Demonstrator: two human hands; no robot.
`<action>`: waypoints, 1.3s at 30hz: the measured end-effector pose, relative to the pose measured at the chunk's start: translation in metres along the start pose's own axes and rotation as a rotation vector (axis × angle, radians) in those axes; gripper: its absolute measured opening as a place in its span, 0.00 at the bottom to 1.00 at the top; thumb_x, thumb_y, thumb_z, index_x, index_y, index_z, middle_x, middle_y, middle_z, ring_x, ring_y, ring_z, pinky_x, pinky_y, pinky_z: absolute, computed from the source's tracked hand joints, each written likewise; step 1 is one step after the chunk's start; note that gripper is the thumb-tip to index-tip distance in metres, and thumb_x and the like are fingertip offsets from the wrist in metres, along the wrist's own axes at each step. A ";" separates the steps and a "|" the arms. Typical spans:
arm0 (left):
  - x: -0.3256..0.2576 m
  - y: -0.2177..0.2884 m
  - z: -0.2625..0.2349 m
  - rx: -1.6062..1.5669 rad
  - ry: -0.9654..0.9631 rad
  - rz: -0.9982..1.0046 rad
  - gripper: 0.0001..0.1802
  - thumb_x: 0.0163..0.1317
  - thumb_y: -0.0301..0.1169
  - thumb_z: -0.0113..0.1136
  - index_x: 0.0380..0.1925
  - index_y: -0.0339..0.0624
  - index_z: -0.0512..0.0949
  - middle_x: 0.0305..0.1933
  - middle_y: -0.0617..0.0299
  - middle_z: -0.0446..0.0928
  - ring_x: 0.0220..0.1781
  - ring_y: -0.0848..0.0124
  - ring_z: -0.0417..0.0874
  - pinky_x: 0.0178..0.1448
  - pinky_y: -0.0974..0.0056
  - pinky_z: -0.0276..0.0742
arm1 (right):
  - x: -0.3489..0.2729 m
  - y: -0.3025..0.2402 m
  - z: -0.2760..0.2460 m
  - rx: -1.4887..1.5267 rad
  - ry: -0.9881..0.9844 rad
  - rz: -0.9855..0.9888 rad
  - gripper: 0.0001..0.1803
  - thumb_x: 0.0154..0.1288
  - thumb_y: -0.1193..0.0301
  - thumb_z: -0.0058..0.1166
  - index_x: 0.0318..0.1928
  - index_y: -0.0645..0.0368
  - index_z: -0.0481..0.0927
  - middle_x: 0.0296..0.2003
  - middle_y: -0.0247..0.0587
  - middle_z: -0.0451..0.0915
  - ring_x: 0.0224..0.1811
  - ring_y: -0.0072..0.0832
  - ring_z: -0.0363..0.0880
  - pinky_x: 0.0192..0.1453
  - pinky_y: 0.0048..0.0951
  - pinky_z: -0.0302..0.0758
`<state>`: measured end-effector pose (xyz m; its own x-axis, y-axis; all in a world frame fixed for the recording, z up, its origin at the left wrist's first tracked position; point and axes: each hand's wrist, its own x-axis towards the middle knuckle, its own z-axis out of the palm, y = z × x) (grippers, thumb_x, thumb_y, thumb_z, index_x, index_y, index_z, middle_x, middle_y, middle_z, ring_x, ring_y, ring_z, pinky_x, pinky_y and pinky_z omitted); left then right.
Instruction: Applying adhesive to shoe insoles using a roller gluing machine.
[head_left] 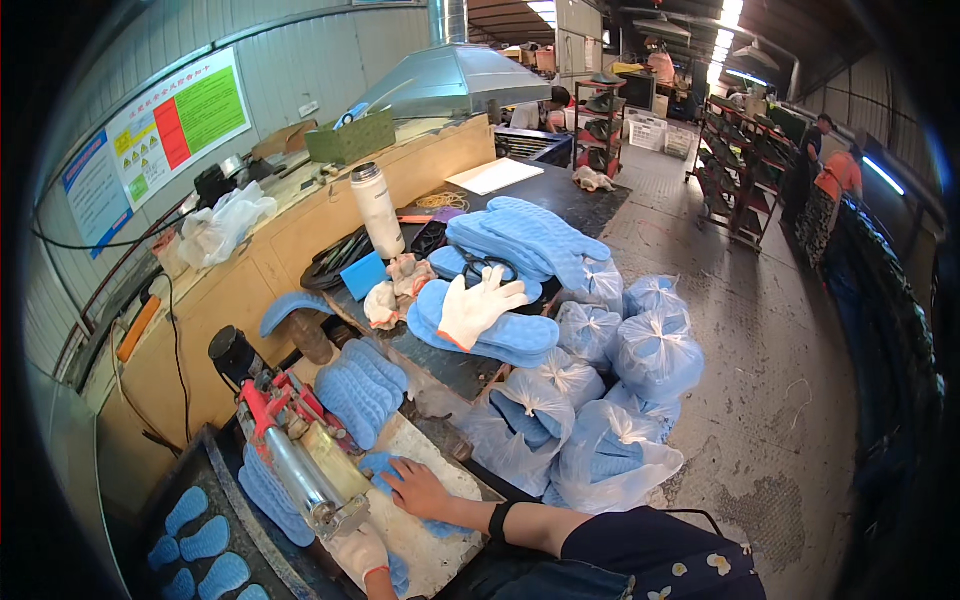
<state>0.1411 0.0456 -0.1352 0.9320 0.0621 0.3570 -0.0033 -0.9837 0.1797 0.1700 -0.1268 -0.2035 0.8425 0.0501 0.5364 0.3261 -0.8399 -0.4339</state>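
My right hand (pixel 418 490), bare with a dark band at the wrist, lies with fingers spread on a blue insole (pixel 378 464) on a worn pale work surface (pixel 425 560). My left hand (pixel 360 553), in a white glove with an orange cuff, is close to the near end of a red and silver bench machine (pixel 310 480). That machine partly covers its fingers, so I cannot make out its grip. Several textured blue insoles (pixel 360 390) are stacked beyond the machine, and more blue insoles (pixel 268 495) lie along its left side.
Clear bags of blue insoles (pixel 615 445) crowd the floor at right. On the dark bench are piled insoles (pixel 525 235), a white glove (pixel 480 305), scissors (pixel 490 268) and a white bottle (pixel 378 210). Loose insoles (pixel 205 538) lie lower left. Racks (pixel 740 170) and people (pixel 838 180) are farther off.
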 end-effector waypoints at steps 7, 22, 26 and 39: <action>-0.004 0.035 -0.056 0.084 -0.228 -0.030 0.23 0.65 0.38 0.49 0.52 0.32 0.75 0.54 0.40 0.76 0.59 0.44 0.73 0.65 0.47 0.67 | -0.001 -0.001 0.005 0.016 0.041 -0.012 0.25 0.58 0.65 0.54 0.58 0.55 0.73 0.60 0.52 0.68 0.61 0.48 0.68 0.58 0.46 0.69; -0.013 0.035 -0.045 0.165 -0.138 0.133 0.18 0.64 0.39 0.48 0.37 0.33 0.76 0.43 0.38 0.78 0.49 0.44 0.77 0.58 0.45 0.71 | -0.003 0.003 0.001 0.066 -0.046 0.035 0.25 0.63 0.65 0.52 0.60 0.53 0.72 0.62 0.49 0.66 0.64 0.46 0.65 0.60 0.45 0.69; -0.011 0.025 -0.034 0.180 -0.177 0.121 0.17 0.64 0.39 0.48 0.36 0.33 0.76 0.42 0.38 0.78 0.49 0.45 0.77 0.58 0.46 0.70 | -0.004 0.001 0.000 0.045 -0.043 0.031 0.25 0.62 0.65 0.53 0.60 0.53 0.72 0.62 0.49 0.66 0.64 0.46 0.65 0.60 0.45 0.69; -0.001 -0.001 0.016 0.025 0.069 0.261 0.19 0.62 0.35 0.48 0.46 0.35 0.79 0.50 0.39 0.78 0.55 0.45 0.76 0.62 0.46 0.67 | 0.001 0.006 -0.001 0.061 -0.036 0.033 0.27 0.60 0.65 0.54 0.61 0.56 0.72 0.62 0.51 0.67 0.62 0.47 0.67 0.59 0.45 0.70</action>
<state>0.1455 0.0437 -0.1506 0.8739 -0.1835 0.4502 -0.2304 -0.9718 0.0512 0.1725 -0.1320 -0.2050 0.8676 0.0434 0.4954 0.3228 -0.8069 -0.4946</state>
